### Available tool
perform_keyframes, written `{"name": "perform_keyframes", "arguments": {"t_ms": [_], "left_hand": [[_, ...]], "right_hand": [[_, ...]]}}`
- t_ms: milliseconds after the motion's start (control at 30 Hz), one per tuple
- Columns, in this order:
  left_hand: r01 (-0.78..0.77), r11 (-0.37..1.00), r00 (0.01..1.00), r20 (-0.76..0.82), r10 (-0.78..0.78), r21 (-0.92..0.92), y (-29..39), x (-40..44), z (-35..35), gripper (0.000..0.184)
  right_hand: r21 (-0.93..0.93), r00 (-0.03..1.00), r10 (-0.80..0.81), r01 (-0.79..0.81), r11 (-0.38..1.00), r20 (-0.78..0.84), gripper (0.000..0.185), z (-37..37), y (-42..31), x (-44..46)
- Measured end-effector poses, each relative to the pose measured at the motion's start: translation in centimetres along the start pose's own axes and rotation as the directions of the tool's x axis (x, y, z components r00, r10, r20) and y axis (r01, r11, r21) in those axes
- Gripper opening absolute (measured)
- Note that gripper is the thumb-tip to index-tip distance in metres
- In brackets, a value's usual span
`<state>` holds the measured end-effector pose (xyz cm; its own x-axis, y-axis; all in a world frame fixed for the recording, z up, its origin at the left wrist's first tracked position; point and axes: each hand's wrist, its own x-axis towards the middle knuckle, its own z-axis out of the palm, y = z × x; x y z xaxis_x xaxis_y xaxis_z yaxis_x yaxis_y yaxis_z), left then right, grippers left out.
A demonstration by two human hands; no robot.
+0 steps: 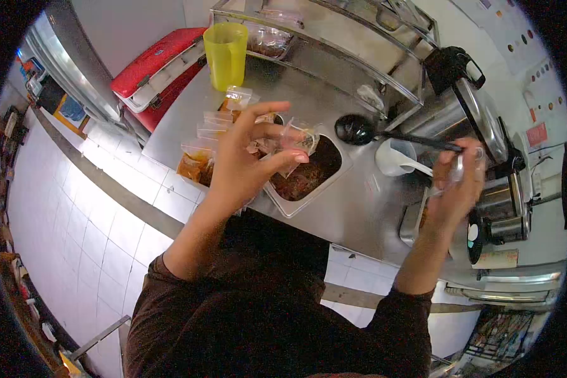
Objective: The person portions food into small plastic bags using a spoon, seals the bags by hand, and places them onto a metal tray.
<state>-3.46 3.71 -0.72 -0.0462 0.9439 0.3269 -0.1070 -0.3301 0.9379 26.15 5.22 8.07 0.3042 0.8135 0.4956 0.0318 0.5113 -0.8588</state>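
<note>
My left hand (pixel 249 148) pinches a small clear plastic bag (pixel 299 140) between thumb and fingers, its other fingers raised. Below the bag is a rectangular metal pan (pixel 290 206) of dark, reddish-brown food (pixel 302 179). On the right, my right hand (pixel 453 189) is closed at the handle end of a black ladle (pixel 356 129), whose bowl is just beyond the pan's far corner. Something shiny and clear, blurred, shows at those right fingers. Filled zip bags (pixel 195 165) with orange-brown contents lie left of the pan, partly hidden by my left hand.
A white handled measuring jug (pixel 394 157) stands right of the pan. Behind are a yellow pitcher (pixel 225 57), a red cooler (pixel 160 63) and a metal rack (pixel 359 60). Large steel pots (pixel 444 116) line the right side. Another metal pan (pixel 409 223) sits near my right forearm.
</note>
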Motion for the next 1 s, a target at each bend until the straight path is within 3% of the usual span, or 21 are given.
{"name": "perform_keyframes", "arguments": {"t_ms": [67,133,233,333,400,433,500,533,567,633,700,767,867,1000], "left_hand": [[0.057,0.997,0.998,0.021,-0.056,-0.056,0.2,0.0,-0.3,0.064],[0.093,0.988,0.995,0.043,-0.088,-0.124,0.1,0.0,-0.5,0.062],[0.156,0.956,0.987,0.06,-0.146,-0.248,0.1,0.0,0.1,0.058],[0.175,0.934,0.985,0.047,-0.169,-0.312,0.2,-0.2,1.7,0.055],[0.14,0.936,0.99,0.047,-0.132,-0.323,0.1,-0.4,2.6,0.053],[0.14,0.938,0.99,0.049,-0.131,-0.318,0.3,-0.6,3.1,0.053],[0.158,0.879,0.987,0.042,-0.155,-0.451,1.0,-0.9,3.6,0.051],[0.115,0.897,0.993,0.044,-0.107,-0.428,0.7,-1.0,3.4,0.042],[0.109,0.902,0.994,0.043,-0.1,-0.418,0.2,-1.1,3.1,0.042],[0.159,0.899,0.985,0.003,-0.173,-0.407,-0.3,-1.3,2.5,0.032],[0.144,0.903,0.984,-0.034,-0.172,-0.406,0.2,-1.6,2.4,0.022],[0.056,0.998,0.987,-0.146,-0.061,-0.036,0.4,-1.7,2.1,0.016],[-0.085,0.996,0.981,-0.177,0.08,-0.018,0.5,-1.7,2.3,0.013],[-0.076,0.997,0.98,-0.186,0.074,-0.004,0.2,-2.2,2.4,0.012]], "right_hand": [[-0.156,0.984,0.174,-0.167,0.974,0.035,0.026,0.1,3.0,-1.3],[-0.495,0.899,0.375,-0.225,0.84,0.228,0.024,2.1,2.6,-2.9],[-0.31,0.902,0.294,-0.195,0.931,0.315,0.025,5.0,3.5,-5.5],[-0.24,0.945,0.112,-0.037,0.97,0.308,0.031,7.4,3.6,-7.3],[-0.277,0.916,-0.218,0.318,0.907,0.338,0.032,8.5,4.3,-8.0],[-0.275,0.917,-0.219,0.317,0.908,0.333,0.032,8.9,4.7,-8.4],[-0.071,0.98,-0.097,0.111,0.991,0.172,0.025,9.5,5.4,-9.1],[-0.032,0.989,0.041,-0.036,0.999,0.141,0.019,9.4,5.3,-9.4],[-0.02,0.99,0.036,-0.034,0.999,0.14,0.019,9.3,5.3,-9.6],[0.044,0.956,0.277,-0.282,0.958,0.092,0.014,9.2,5.2,-9.9],[0.091,0.955,0.271,-0.283,0.955,0.125,0.01,9.3,5.6,-10.1],[0.103,0.946,0.291,-0.307,0.946,0.145,0.009,9.5,5.4,-10.0],[0.113,0.937,0.312,-0.331,0.937,0.158,0.008,9.5,5.6,-10.1],[0.148,0.964,0.218,-0.24,0.959,0.152,0.016,10.1,5.8,-10.4]]}}
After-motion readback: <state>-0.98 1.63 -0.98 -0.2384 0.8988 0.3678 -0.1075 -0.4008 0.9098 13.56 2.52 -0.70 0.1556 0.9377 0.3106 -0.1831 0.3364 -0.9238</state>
